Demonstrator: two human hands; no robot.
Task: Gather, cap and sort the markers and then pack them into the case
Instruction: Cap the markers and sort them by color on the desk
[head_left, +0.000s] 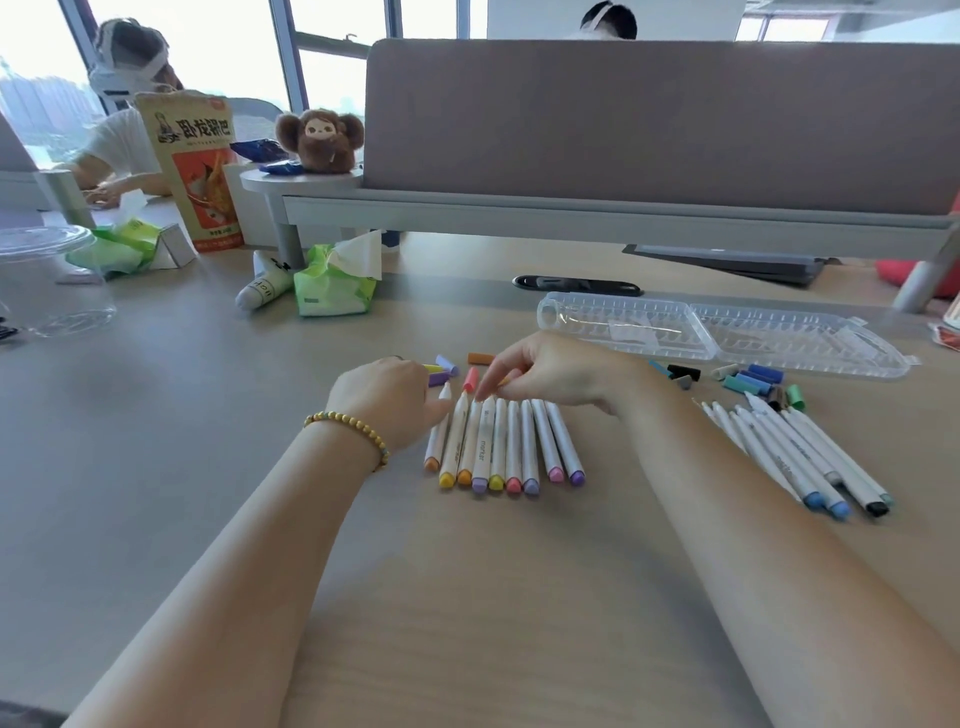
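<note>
A row of several white markers (498, 441) with pastel ends lies side by side mid-table, uncapped tips pointing away from me. My left hand (384, 400) curls at the row's left side, its thumb against the orange-ended marker (435, 441). My right hand (550, 369) reaches over the tips and pinches a small yellow cap (505, 382). Loose caps lie beyond the row: yellow and purple ones (444, 368), a pink one (470, 379), a brown one (480, 358). A second bunch of markers (795, 457) lies at the right with blue, green and dark caps (753, 379) above it. The clear plastic case (722, 332) lies open behind.
Tissue packs (332, 291), a white tube (262, 291) and a snack bag (197, 171) stand at the back left, with a clear plastic cup (47, 280) at the far left. A grey desk divider (660, 119) closes the back. Another person sits at the far left.
</note>
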